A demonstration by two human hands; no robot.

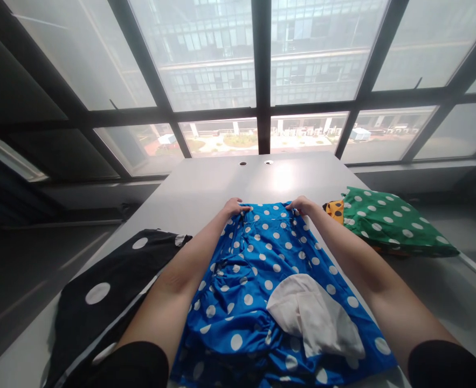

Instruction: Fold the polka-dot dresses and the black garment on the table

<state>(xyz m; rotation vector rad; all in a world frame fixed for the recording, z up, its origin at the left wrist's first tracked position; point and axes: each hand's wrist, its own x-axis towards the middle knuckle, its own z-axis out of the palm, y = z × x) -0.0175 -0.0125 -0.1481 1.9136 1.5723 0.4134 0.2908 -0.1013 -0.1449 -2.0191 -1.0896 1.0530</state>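
A blue garment with white polka dots (266,253) lies spread on the white table, its narrow band-like end pointing toward the window. My left hand (233,207) pinches the left corner of that band. At the opposite corner, my right hand (301,204) is closed on the fabric in the same way. The cloth flares and wrinkles toward me, so I cannot tell exactly what kind of garment it is. A folded white piece of cloth (314,312) rests on its lower right part.
Left of my arm lies a black cloth with large white dots (112,285). A green polka-dot cloth (395,221) and a yellow cloth with black dots (335,210) lie at the right table edge. Two round holes pierce the white table (205,178) near the window.
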